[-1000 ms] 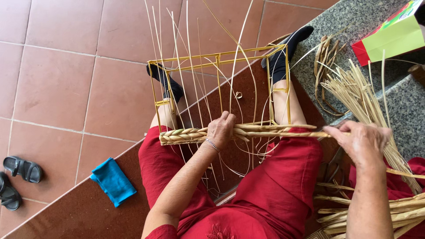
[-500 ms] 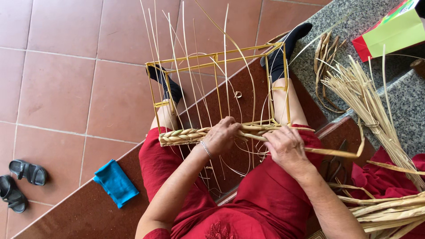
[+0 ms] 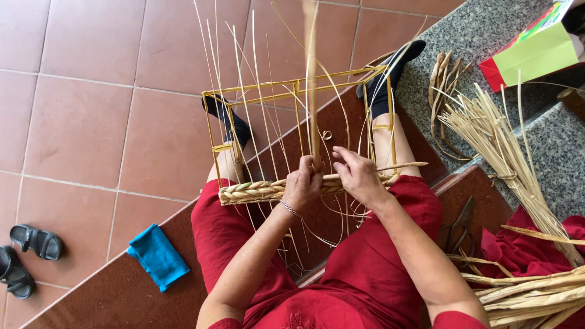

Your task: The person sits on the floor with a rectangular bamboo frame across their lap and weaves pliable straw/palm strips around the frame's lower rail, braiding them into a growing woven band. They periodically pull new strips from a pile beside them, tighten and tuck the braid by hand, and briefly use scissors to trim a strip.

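The person sat on a brown step, legs stretched out, with a yellow frame [image 3: 298, 91] lying between the feet; the socked feet bore against its far corners, apparently to keep it steady. Thin stakes [image 3: 259, 103] rose from the near edge of the frame and fanned upward, left free so the weave could pass among them.

A plaited band [image 3: 253, 191] ran across the near side of the frame, resting over the knees. The left hand [image 3: 303, 186] was closed on this band near its middle, fingers curled over the top, seemingly pinning the finished weave in place. The right hand [image 3: 358, 176] lay just beside it, fingers drawn together on the band; whether it pinched a separate strand could not be told. One broad strand [image 3: 312, 73] stood upright from between the two hands.

A sheaf of straw [image 3: 506, 152] lay on the grey stone to the right, with heavier reeds [image 3: 530, 295] by the right elbow, both within reach. Scissors [image 3: 460, 228] lay on the step beside the right thigh. A blue cloth [image 3: 157, 256] lay on the step to the left, and sandals [image 3: 24, 256] on the tiles beyond.
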Tool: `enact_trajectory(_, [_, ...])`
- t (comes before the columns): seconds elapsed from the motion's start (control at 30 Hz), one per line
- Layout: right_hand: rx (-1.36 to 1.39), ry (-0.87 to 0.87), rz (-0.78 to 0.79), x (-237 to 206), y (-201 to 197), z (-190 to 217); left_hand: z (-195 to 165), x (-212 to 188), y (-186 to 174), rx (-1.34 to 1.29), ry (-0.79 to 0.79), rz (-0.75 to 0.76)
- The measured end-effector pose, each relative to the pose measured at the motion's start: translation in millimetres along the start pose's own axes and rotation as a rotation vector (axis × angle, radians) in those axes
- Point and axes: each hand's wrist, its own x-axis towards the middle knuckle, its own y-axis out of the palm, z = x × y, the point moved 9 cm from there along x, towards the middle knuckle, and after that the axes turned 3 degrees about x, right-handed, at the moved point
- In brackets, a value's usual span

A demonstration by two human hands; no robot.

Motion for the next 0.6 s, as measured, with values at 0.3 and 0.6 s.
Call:
enact_trajectory(0.3, [0.22,-0.035,0.006,-18,11,-7,9,1,2,-0.092,-0.101,-0.041])
enact_trajectory(0.6, [-0.493,-0.682,-0.009,-35,5,70,-40,-12,6,0.067,0.355,0.055])
